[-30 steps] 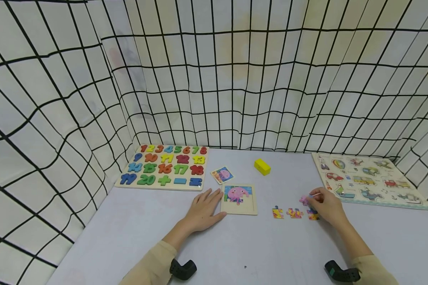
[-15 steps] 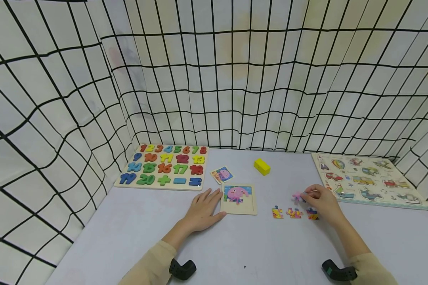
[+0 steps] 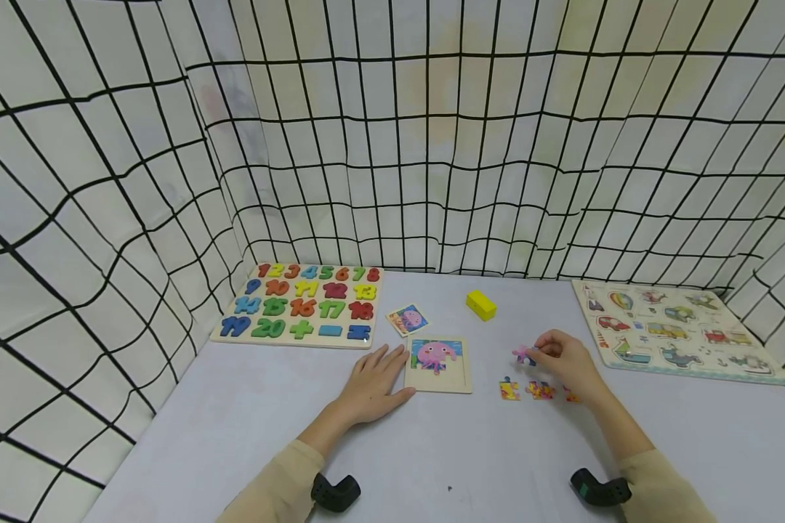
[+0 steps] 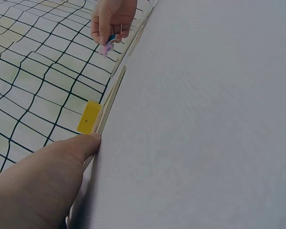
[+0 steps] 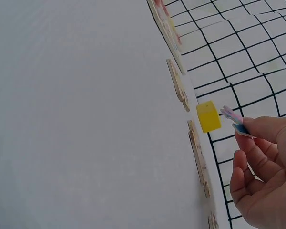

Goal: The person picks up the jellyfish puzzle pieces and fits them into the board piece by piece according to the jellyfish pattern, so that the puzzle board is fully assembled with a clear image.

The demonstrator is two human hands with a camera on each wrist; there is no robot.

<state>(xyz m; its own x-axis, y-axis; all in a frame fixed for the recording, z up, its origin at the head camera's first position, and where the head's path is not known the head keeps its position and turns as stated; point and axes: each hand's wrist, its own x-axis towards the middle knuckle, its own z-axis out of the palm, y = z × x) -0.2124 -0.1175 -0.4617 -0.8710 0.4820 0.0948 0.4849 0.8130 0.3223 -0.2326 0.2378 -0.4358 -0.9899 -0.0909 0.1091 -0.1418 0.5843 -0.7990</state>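
Note:
My right hand (image 3: 568, 365) pinches a pink and blue jigsaw piece (image 3: 522, 355) between thumb and fingers, raised above the table in the right wrist view. Below it lie a yellow-and-blue jigsaw piece (image 3: 509, 390), a red-and-yellow one (image 3: 540, 390) and a third (image 3: 571, 395) partly hidden by the hand. My left hand (image 3: 374, 388) lies flat with fingers spread, its fingertips and thumb at the left edge of a wooden puzzle tray (image 3: 458, 378). Inside the tray, joined pieces form a pink octopus (image 3: 435, 355); the lower and right parts show bare wood.
Behind the tray lies a small octopus picture card (image 3: 408, 319), with a yellow block (image 3: 480, 306) to its right. A number puzzle board (image 3: 301, 305) stands back left, a vehicle puzzle board (image 3: 680, 330) back right. Black netting (image 3: 425, 165) over white cloth walls in the table.
My right hand has moved left with the pink jigsaw piece, from above the rightmost loose piece toward the tray. The left hand stays where it was.

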